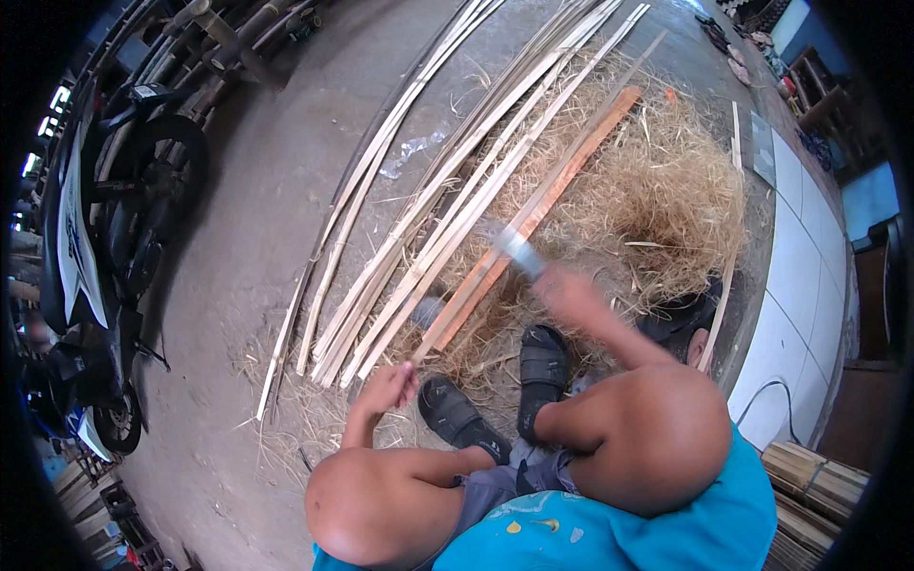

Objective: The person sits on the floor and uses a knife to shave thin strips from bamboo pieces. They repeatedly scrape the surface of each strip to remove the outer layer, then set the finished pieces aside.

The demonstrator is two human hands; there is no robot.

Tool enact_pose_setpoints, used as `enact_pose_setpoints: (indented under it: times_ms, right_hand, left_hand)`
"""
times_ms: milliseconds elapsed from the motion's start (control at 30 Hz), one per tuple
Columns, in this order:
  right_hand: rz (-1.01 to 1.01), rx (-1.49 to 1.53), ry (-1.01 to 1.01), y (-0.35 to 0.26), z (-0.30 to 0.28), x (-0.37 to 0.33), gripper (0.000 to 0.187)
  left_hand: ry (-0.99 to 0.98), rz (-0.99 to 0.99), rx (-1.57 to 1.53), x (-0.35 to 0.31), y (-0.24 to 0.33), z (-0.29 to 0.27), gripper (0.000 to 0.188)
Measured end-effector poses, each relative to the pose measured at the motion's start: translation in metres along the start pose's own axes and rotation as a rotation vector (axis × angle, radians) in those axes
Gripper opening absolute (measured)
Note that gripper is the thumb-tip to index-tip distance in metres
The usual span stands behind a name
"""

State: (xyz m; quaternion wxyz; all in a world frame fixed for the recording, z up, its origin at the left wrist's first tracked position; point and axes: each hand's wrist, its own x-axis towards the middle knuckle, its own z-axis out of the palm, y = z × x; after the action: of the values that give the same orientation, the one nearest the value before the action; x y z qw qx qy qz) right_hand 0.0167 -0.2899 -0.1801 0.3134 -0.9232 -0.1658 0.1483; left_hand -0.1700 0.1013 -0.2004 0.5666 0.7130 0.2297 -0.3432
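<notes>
My left hand [386, 388] pinches the near end of a thin bamboo strip [457, 309]. That strip runs away from me along a long reddish-brown wooden board [562, 183], which slants up to the right. Closed around a knife [519, 251] smeared by motion, my right hand [574, 300] is over the board's middle. The blade crosses the strip there; whether it touches cannot be told. Left of the board, several long pale bamboo strips [409, 228] lie side by side on the ground. Curly shavings [666, 181] are heaped to its right.
My sandalled feet, one in a dark sandal [457, 416], rest close to the board's near end. A parked motorcycle [105, 257] stands at left. White tiles [795, 257] edge the right side, with bundled slats [814, 485] at lower right. Bamboo poles [228, 43] are stacked at the far left.
</notes>
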Motion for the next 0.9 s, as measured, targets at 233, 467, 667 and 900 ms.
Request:
enact_pose_setpoints:
  times_ms: [233,467,667,900]
  right_hand:
    - [0.206,-0.011,0.109,0.035,-0.014,0.009,0.036]
    - [-0.311,0.002,-0.164,0.011,0.026,-0.01,0.038]
    - [0.015,0.063,0.141,0.04,0.02,0.003,0.043]
    - [0.261,0.167,0.289,0.108,-0.039,0.037,0.043]
  left_hand:
    - [0.126,-0.188,0.011,-0.053,-0.122,-0.031,0.048]
    - [0.162,0.128,0.205,-0.027,-0.047,-0.001,0.055]
    - [0.174,-0.025,0.063,-0.032,-0.066,-0.006,0.055]
    - [0.185,0.061,0.159,-0.029,-0.061,-0.023,0.047]
